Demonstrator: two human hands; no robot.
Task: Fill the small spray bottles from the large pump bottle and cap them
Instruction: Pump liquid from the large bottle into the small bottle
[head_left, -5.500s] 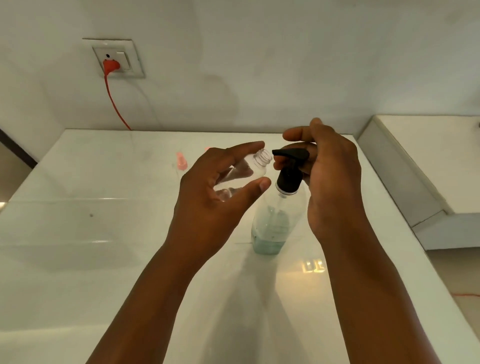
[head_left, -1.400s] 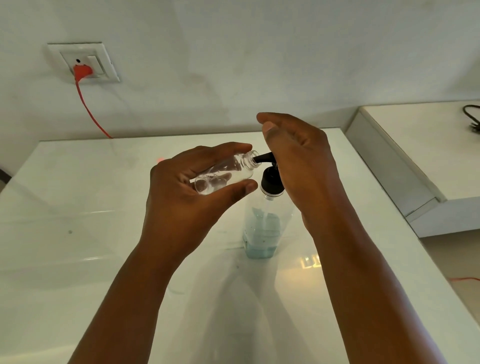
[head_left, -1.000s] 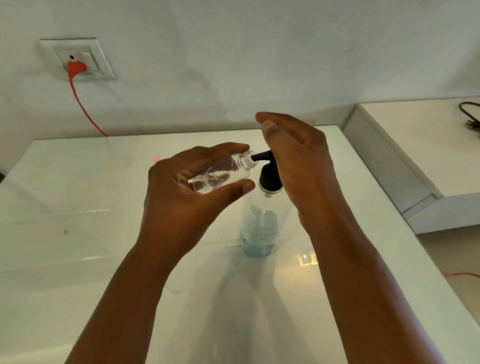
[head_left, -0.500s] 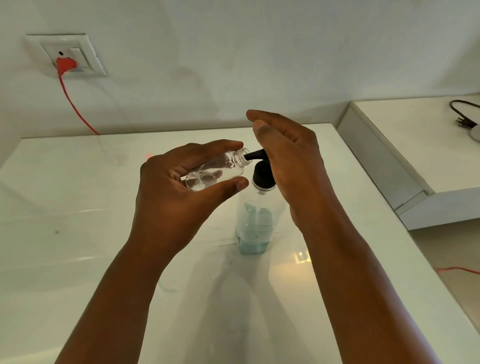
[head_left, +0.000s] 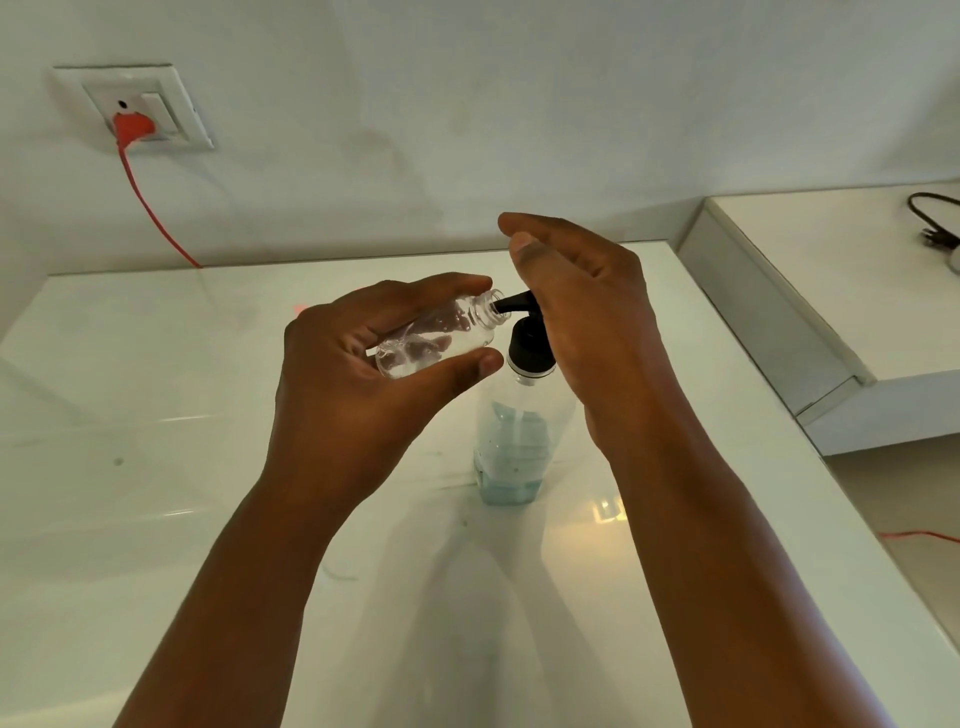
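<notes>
While the pump head (head_left: 524, 332) is largely hidden beneath the loosely curled right hand (head_left: 582, 317), the uncapped spray bottle (head_left: 441, 338) is gripped tilted in the left hand (head_left: 363, 384).

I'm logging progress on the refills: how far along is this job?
Done: nothing capped in view. In hand: the left hand holds a small bottle tilted, mouth at the black pump nozzle, while the right hand rests over the pump of the large bottle. Left: finish filling, then cap it.
</notes>
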